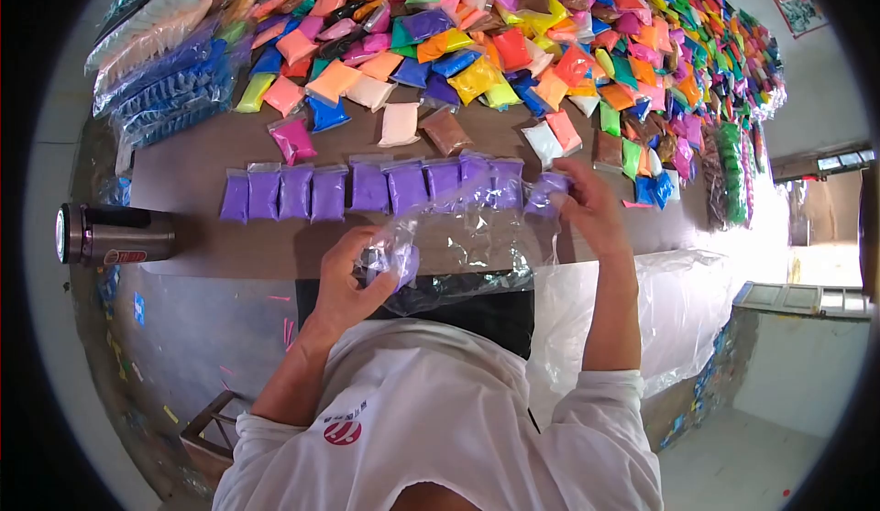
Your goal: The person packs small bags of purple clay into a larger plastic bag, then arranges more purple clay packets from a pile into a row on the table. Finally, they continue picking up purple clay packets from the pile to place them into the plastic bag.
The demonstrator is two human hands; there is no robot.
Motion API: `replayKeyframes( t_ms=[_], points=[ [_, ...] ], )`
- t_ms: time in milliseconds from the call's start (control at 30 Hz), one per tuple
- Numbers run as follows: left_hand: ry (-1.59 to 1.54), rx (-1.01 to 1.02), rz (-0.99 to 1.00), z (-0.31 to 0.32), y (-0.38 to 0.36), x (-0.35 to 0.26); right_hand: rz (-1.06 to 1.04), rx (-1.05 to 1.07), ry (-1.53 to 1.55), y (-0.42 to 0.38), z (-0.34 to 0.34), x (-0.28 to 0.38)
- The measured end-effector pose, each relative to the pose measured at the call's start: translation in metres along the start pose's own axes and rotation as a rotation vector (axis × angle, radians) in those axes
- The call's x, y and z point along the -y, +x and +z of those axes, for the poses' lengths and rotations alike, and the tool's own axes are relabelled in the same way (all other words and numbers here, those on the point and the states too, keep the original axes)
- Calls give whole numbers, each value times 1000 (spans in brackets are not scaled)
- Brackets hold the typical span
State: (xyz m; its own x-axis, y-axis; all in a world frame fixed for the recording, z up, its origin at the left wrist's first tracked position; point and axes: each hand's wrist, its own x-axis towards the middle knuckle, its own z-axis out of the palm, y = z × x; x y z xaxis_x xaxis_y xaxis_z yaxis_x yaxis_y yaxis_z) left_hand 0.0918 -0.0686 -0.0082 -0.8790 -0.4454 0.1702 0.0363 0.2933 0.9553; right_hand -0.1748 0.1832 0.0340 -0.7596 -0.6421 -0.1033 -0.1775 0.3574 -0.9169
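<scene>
My left hand (350,277) is closed around the gathered side of a large clear plastic bag (481,241), with a purple patch showing through the film by the fingers. The bag stretches rightward over the table's near edge, overlapping the lower part of some packets. At its right end, my right hand (591,207) pinches a small purple packet (544,197) between thumb and fingers. Left of that packet, several more purple packets (370,186) stand side by side in a row across the brown table (197,149).
A big heap of small coloured packets (458,53) covers the far side of the table. Filled clear bags (170,89) are stacked at the far left, above a metal flask (119,234). Clear plastic sheeting (674,314) hangs at the near right edge.
</scene>
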Motion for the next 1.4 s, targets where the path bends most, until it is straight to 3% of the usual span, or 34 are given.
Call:
replayKeyframes(
  t_ms=[100,300,500,600,700,767,833,900,1000,1133,1333,1400],
  points=[
    [9,37,-26,-2,3,-5,104,176,-65,12,10,15],
    [-2,1,-5,1,1,2,9,260,-17,30,23,3],
    [7,11,-6,0,2,-1,119,303,-415,38,26,31],
    [15,8,3,0,2,-1,119,203,-565,33,28,30],
    [-33,5,-84,0,-1,-3,-67,8,-534,17,18,9],
    [-40,-4,-68,0,-2,-1,-166,-170,-346,8,-3,-12],
    [-44,-5,-30,1,-1,2,32,-457,-97,-11,-18,4],
    [-46,-5,33,2,0,4,-7,-687,5,-35,-18,37],
    [-59,8,-32,1,0,1,-260,-660,70,-70,5,75],
    [-64,-37,1,2,1,4,-286,-203,-125,-88,78,77],
    [-95,-106,27,-1,-4,8,-176,-298,-448,-68,166,67],
    [-116,-138,2,4,-4,6,-187,-205,-511,-67,169,67]
  ],
)
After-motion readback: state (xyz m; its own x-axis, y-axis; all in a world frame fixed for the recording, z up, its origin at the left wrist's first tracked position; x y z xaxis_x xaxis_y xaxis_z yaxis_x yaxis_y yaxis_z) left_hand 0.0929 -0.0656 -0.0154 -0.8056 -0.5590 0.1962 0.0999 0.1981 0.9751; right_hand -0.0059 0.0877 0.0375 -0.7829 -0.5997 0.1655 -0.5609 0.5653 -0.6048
